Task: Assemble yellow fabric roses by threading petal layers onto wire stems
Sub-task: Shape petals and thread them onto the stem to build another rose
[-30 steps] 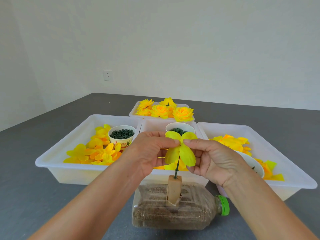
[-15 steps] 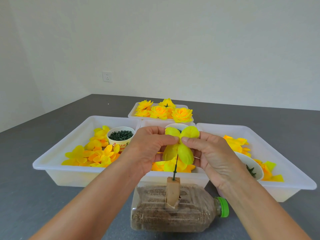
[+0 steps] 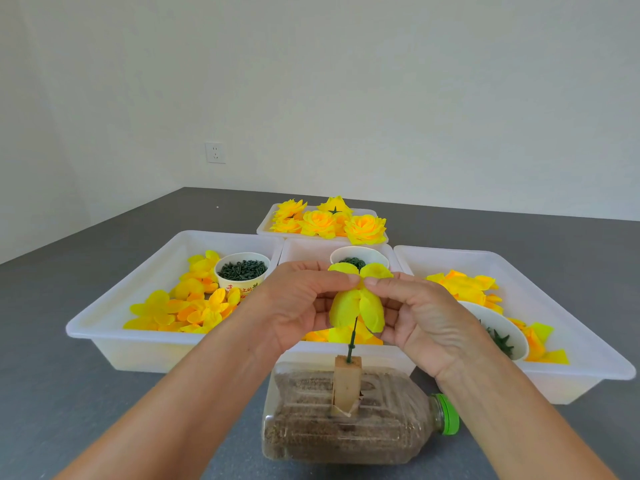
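1. The left hand (image 3: 304, 303) and the right hand (image 3: 415, 317) are meeting fingertip to fingertip over the middle of a yellow four-lobed petal layer (image 3: 358, 304), each clamped on it by a thumb-and-forefinger pinch.
2. The layer is sitting at the top of the green wire stem (image 3: 352, 339), between the two hands and equally near both, its lobes drooping toward the camera.
3. The stem's long axis is running upright with a slight lean, from the petal's centre down into the wooden block (image 3: 346, 384), so I judge the coming move to be a straight push down along that line.
4. The block is standing on a clear plastic bottle (image 3: 346, 420) filled with brown grain, which is lying on its side at the near edge of the grey table (image 3: 52, 393), green cap to the right.
5. Beyond the hands, white trays (image 3: 114, 327) of loose petals and a paper cup of green parts (image 3: 242, 271) are lying across the table, with finished roses (image 3: 329, 221) in the far tray.
6. Compared with a second ago, the petal layer is bunching tighter, and its two upper lobes are now standing up above the pinching fingertips.
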The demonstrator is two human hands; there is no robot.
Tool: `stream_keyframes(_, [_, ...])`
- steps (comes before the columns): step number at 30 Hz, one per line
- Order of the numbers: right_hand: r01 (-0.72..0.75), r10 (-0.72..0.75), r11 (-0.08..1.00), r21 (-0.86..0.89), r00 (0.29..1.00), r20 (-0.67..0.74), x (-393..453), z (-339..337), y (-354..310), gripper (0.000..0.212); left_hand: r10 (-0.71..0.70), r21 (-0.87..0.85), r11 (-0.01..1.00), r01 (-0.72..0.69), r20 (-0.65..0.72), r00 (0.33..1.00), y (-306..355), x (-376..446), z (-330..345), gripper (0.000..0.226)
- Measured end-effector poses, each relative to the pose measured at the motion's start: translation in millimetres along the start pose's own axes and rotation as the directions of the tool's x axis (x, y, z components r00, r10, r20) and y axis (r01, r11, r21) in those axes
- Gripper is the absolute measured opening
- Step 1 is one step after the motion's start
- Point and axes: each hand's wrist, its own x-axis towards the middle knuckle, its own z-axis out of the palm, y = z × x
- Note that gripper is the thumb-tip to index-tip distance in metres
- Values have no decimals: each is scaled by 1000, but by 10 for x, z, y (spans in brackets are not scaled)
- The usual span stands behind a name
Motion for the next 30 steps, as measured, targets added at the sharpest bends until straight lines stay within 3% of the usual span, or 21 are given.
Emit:
stream_keyframes(9, [-37, 37, 997, -73, 999, 1, -4, 7, -17, 9, -49, -8, 999, 49, 34, 998, 3, -37, -27, 11])
stream_keyframes(16, [-125, 126, 992, 33, 992, -14, 5, 11, -19, 10, -21, 19, 1000, 20, 18, 1000, -7, -21, -3, 10])
stream_keyframes(21, [-71, 71, 997, -1, 997, 30, -10, -31, 22, 9, -10, 1, 1000, 10, 54, 999, -14, -34, -4, 10])
stream_keyframes(26, [-7, 12, 998, -55, 996, 92, -34, -38, 12, 50, -16, -26, 999, 19, 98, 995, -12, -51, -47, 26])
stream_keyframes(30, [-59, 65, 995, -79, 995, 70, -39, -33, 20, 31, -47, -16, 999, 50, 114, 992, -50, -53, -63, 29])
